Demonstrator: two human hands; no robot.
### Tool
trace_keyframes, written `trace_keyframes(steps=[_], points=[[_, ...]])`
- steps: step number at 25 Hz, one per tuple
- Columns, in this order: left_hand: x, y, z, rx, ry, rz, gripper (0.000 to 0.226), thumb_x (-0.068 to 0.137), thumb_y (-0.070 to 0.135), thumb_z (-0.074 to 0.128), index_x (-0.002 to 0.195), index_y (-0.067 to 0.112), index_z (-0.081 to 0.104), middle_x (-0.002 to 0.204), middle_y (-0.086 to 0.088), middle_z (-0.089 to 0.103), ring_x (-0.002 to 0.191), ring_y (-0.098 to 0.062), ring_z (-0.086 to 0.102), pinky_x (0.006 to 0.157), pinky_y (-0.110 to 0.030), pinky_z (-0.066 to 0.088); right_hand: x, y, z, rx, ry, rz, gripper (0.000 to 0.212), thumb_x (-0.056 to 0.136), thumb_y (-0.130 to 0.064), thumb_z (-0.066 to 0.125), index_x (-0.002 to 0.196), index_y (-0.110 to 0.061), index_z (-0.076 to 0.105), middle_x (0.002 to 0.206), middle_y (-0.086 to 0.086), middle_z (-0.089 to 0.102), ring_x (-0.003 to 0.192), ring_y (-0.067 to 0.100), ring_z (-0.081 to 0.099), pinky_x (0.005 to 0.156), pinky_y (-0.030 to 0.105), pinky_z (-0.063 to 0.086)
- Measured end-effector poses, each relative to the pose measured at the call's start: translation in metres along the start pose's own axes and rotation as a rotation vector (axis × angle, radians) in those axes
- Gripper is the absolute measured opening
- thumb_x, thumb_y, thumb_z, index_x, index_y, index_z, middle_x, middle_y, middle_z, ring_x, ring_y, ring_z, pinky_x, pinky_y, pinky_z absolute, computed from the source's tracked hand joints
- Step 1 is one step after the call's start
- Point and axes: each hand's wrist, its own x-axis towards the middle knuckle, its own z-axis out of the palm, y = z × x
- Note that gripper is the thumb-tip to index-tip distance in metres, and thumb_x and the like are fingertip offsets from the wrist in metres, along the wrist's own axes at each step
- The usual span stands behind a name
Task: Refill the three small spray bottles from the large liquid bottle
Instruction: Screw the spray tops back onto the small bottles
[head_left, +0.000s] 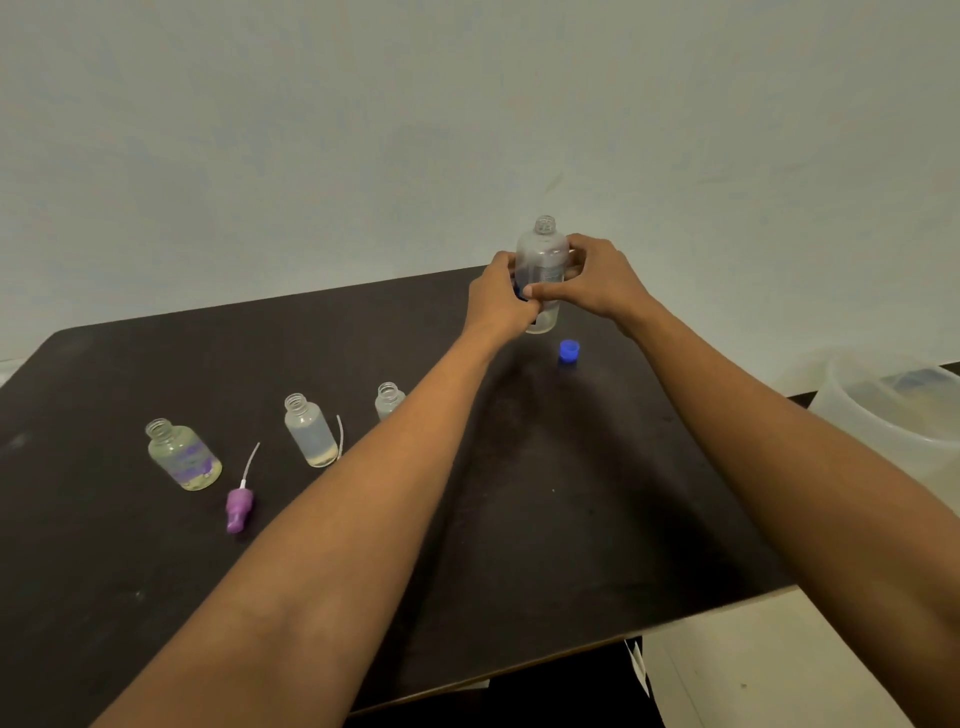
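The large clear liquid bottle (543, 260) stands uncapped at the far side of the dark table (571, 493). My left hand (500, 300) and my right hand (597, 278) both grip its body. Its blue cap (569, 352) lies on the table just in front of it. Three small open bottles stand to the left: one with a purple label (183, 455), a frosted one (310, 430), and a third (389, 400) partly hidden by my left forearm. A purple spray head (239, 506) with its tube lies between the first two.
A thin white dip tube (340, 435) shows beside the frosted bottle. A translucent plastic tub (893, 410) sits off the table's right edge. A plain wall rises behind the table. The near table edge runs diagonally at lower right.
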Motion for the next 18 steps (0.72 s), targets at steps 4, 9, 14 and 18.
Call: trace_keyframes(steps=[4, 9, 14, 18], points=[[0.003, -0.013, 0.01, 0.02, -0.004, -0.045, 0.055, 0.086, 0.008, 0.078, 0.136, 0.012, 0.055, 0.131, -0.006, 0.068, 0.118, -0.02, 0.066, 0.1, -0.034, 0.055, 0.008, 0.016, 0.01, -0.023, -0.062, 0.023, 0.068, 0.07, -0.045, 0.095, 0.125, -0.015, 0.067, 0.114, 0.002, 0.074, 0.102, 0.019, 0.071, 0.09, 0.034, 0.059], [0.002, -0.017, 0.015, 0.0, -0.002, -0.062, 0.057, 0.086, 0.007, 0.078, 0.137, 0.012, 0.055, 0.132, -0.006, 0.067, 0.12, -0.02, 0.065, 0.103, -0.035, 0.055, 0.008, 0.02, 0.013, -0.033, -0.074, 0.026, 0.07, 0.072, -0.045, 0.094, 0.129, -0.015, 0.067, 0.117, 0.003, 0.074, 0.103, 0.019, 0.069, 0.091, 0.034, 0.058], [-0.002, -0.015, 0.016, 0.003, 0.005, -0.106, 0.06, 0.085, 0.011, 0.081, 0.139, 0.011, 0.053, 0.133, -0.007, 0.067, 0.122, -0.021, 0.064, 0.1, -0.031, 0.052, 0.009, 0.017, 0.014, -0.028, -0.099, 0.042, 0.069, 0.07, -0.042, 0.096, 0.128, -0.015, 0.07, 0.117, 0.004, 0.075, 0.106, 0.019, 0.07, 0.09, 0.029, 0.055], [-0.012, -0.007, 0.012, 0.057, 0.032, -0.117, 0.071, 0.083, 0.022, 0.085, 0.142, 0.011, 0.049, 0.135, -0.009, 0.062, 0.125, -0.025, 0.061, 0.097, -0.033, 0.051, -0.001, 0.012, 0.004, 0.006, -0.092, 0.067, 0.088, 0.065, -0.046, 0.098, 0.139, -0.013, 0.063, 0.127, 0.004, 0.074, 0.112, 0.018, 0.071, 0.101, 0.036, 0.058]])
